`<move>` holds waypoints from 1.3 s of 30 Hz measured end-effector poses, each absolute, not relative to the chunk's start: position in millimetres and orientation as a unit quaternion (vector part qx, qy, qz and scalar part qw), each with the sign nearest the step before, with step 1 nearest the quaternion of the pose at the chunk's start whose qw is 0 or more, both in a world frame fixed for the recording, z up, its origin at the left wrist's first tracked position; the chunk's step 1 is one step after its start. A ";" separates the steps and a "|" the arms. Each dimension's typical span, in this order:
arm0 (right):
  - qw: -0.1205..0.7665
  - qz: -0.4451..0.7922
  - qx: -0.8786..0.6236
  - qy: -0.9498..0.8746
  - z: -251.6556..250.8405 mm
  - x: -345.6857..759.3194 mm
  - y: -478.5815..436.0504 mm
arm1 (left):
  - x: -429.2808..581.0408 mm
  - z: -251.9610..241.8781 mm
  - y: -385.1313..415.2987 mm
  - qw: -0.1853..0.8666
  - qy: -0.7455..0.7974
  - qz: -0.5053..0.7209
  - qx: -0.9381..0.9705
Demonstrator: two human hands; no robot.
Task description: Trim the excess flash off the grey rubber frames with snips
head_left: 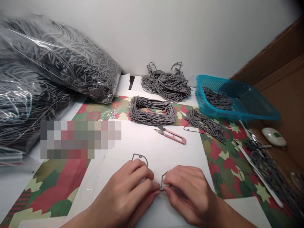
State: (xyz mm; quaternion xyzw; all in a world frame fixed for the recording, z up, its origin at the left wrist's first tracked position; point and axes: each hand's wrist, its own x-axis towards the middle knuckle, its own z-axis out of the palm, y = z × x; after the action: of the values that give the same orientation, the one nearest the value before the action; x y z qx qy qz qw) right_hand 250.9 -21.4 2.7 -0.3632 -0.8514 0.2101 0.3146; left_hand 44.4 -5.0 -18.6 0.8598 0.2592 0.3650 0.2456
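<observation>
A thin grey rubber-like gasket (pixel 136 154), with a small eyelet in its corner, shows beyond my left hand (pixel 130 186). My left hand is closed, thumb and forefinger pinching the grey strip low over the white paper (pixel 109 164). My right hand (pixel 190 190) is also closed, with its fingertips pinched on an angled bit of grey strip just right of the left fingertips. The hands almost meet. Most of the gasket is hidden under my fingers. Pink-handled thread snips (pixel 167 134) lie on the paper beyond my hands.
Stacked grey gaskets (pixel 152 118) form a rectangle behind the snips, with a tangled pile (pixel 166 84) farther back. A smaller bunch (pixel 209 125) lies beside a blue basket (pixel 258 101). Bulging plastic bags (pixel 71 60) stand left. A white computer mouse (pixel 273 136) sits right.
</observation>
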 end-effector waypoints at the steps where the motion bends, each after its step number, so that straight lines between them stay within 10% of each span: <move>1: 0.310 0.208 -0.362 -0.854 3.1 250.9 -21.4 | 44.3 -18.4 -5.1 0.247 0.259 0.364 0.860; 39: 0.321 0.203 -0.327 -0.865 2.0 250.3 -20.3 | 46.4 -15.3 -3.9 0.251 0.277 0.353 0.858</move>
State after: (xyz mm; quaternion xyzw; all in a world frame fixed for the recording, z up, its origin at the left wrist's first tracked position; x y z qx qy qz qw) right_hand 250.3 -20.3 2.0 -0.3274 -0.8653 0.2029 0.3208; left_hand 46.4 -3.9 -15.3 0.8580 0.2765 0.3527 0.2509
